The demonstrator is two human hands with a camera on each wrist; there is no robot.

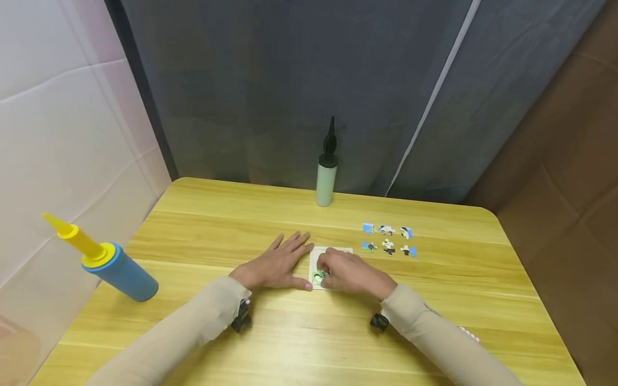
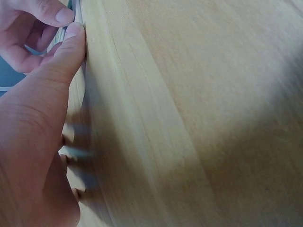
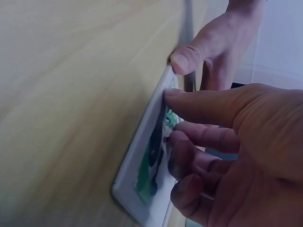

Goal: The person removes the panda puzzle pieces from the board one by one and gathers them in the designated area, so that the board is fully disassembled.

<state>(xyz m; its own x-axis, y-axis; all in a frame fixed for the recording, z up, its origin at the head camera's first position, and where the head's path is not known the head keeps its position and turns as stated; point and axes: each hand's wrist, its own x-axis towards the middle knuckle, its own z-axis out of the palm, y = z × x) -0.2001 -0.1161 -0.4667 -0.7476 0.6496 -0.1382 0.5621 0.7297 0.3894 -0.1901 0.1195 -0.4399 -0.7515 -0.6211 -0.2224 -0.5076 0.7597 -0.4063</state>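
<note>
A small white puzzle board (image 1: 333, 249) lies flat on the table between both hands. At its near left corner sits a green picture patch of puzzle pieces (image 3: 144, 177), dark and white in parts. My right hand (image 1: 350, 272) bends over the board, fingers curled, and pinches a green and white puzzle piece (image 3: 170, 117) between thumb and fingers; the fingers hide part of it. My left hand (image 1: 277, 264) rests spread on the table left of the board. Its thumb (image 3: 182, 64) touches the board's near corner.
Several loose puzzle pieces (image 1: 388, 245), blue, white and black, lie in two rows to the right. A pale green hand pump (image 1: 325, 185) stands at the back edge. A blue and yellow pump (image 1: 127, 276) leans at the left. Dark fabric (image 1: 270, 96) hangs behind the table.
</note>
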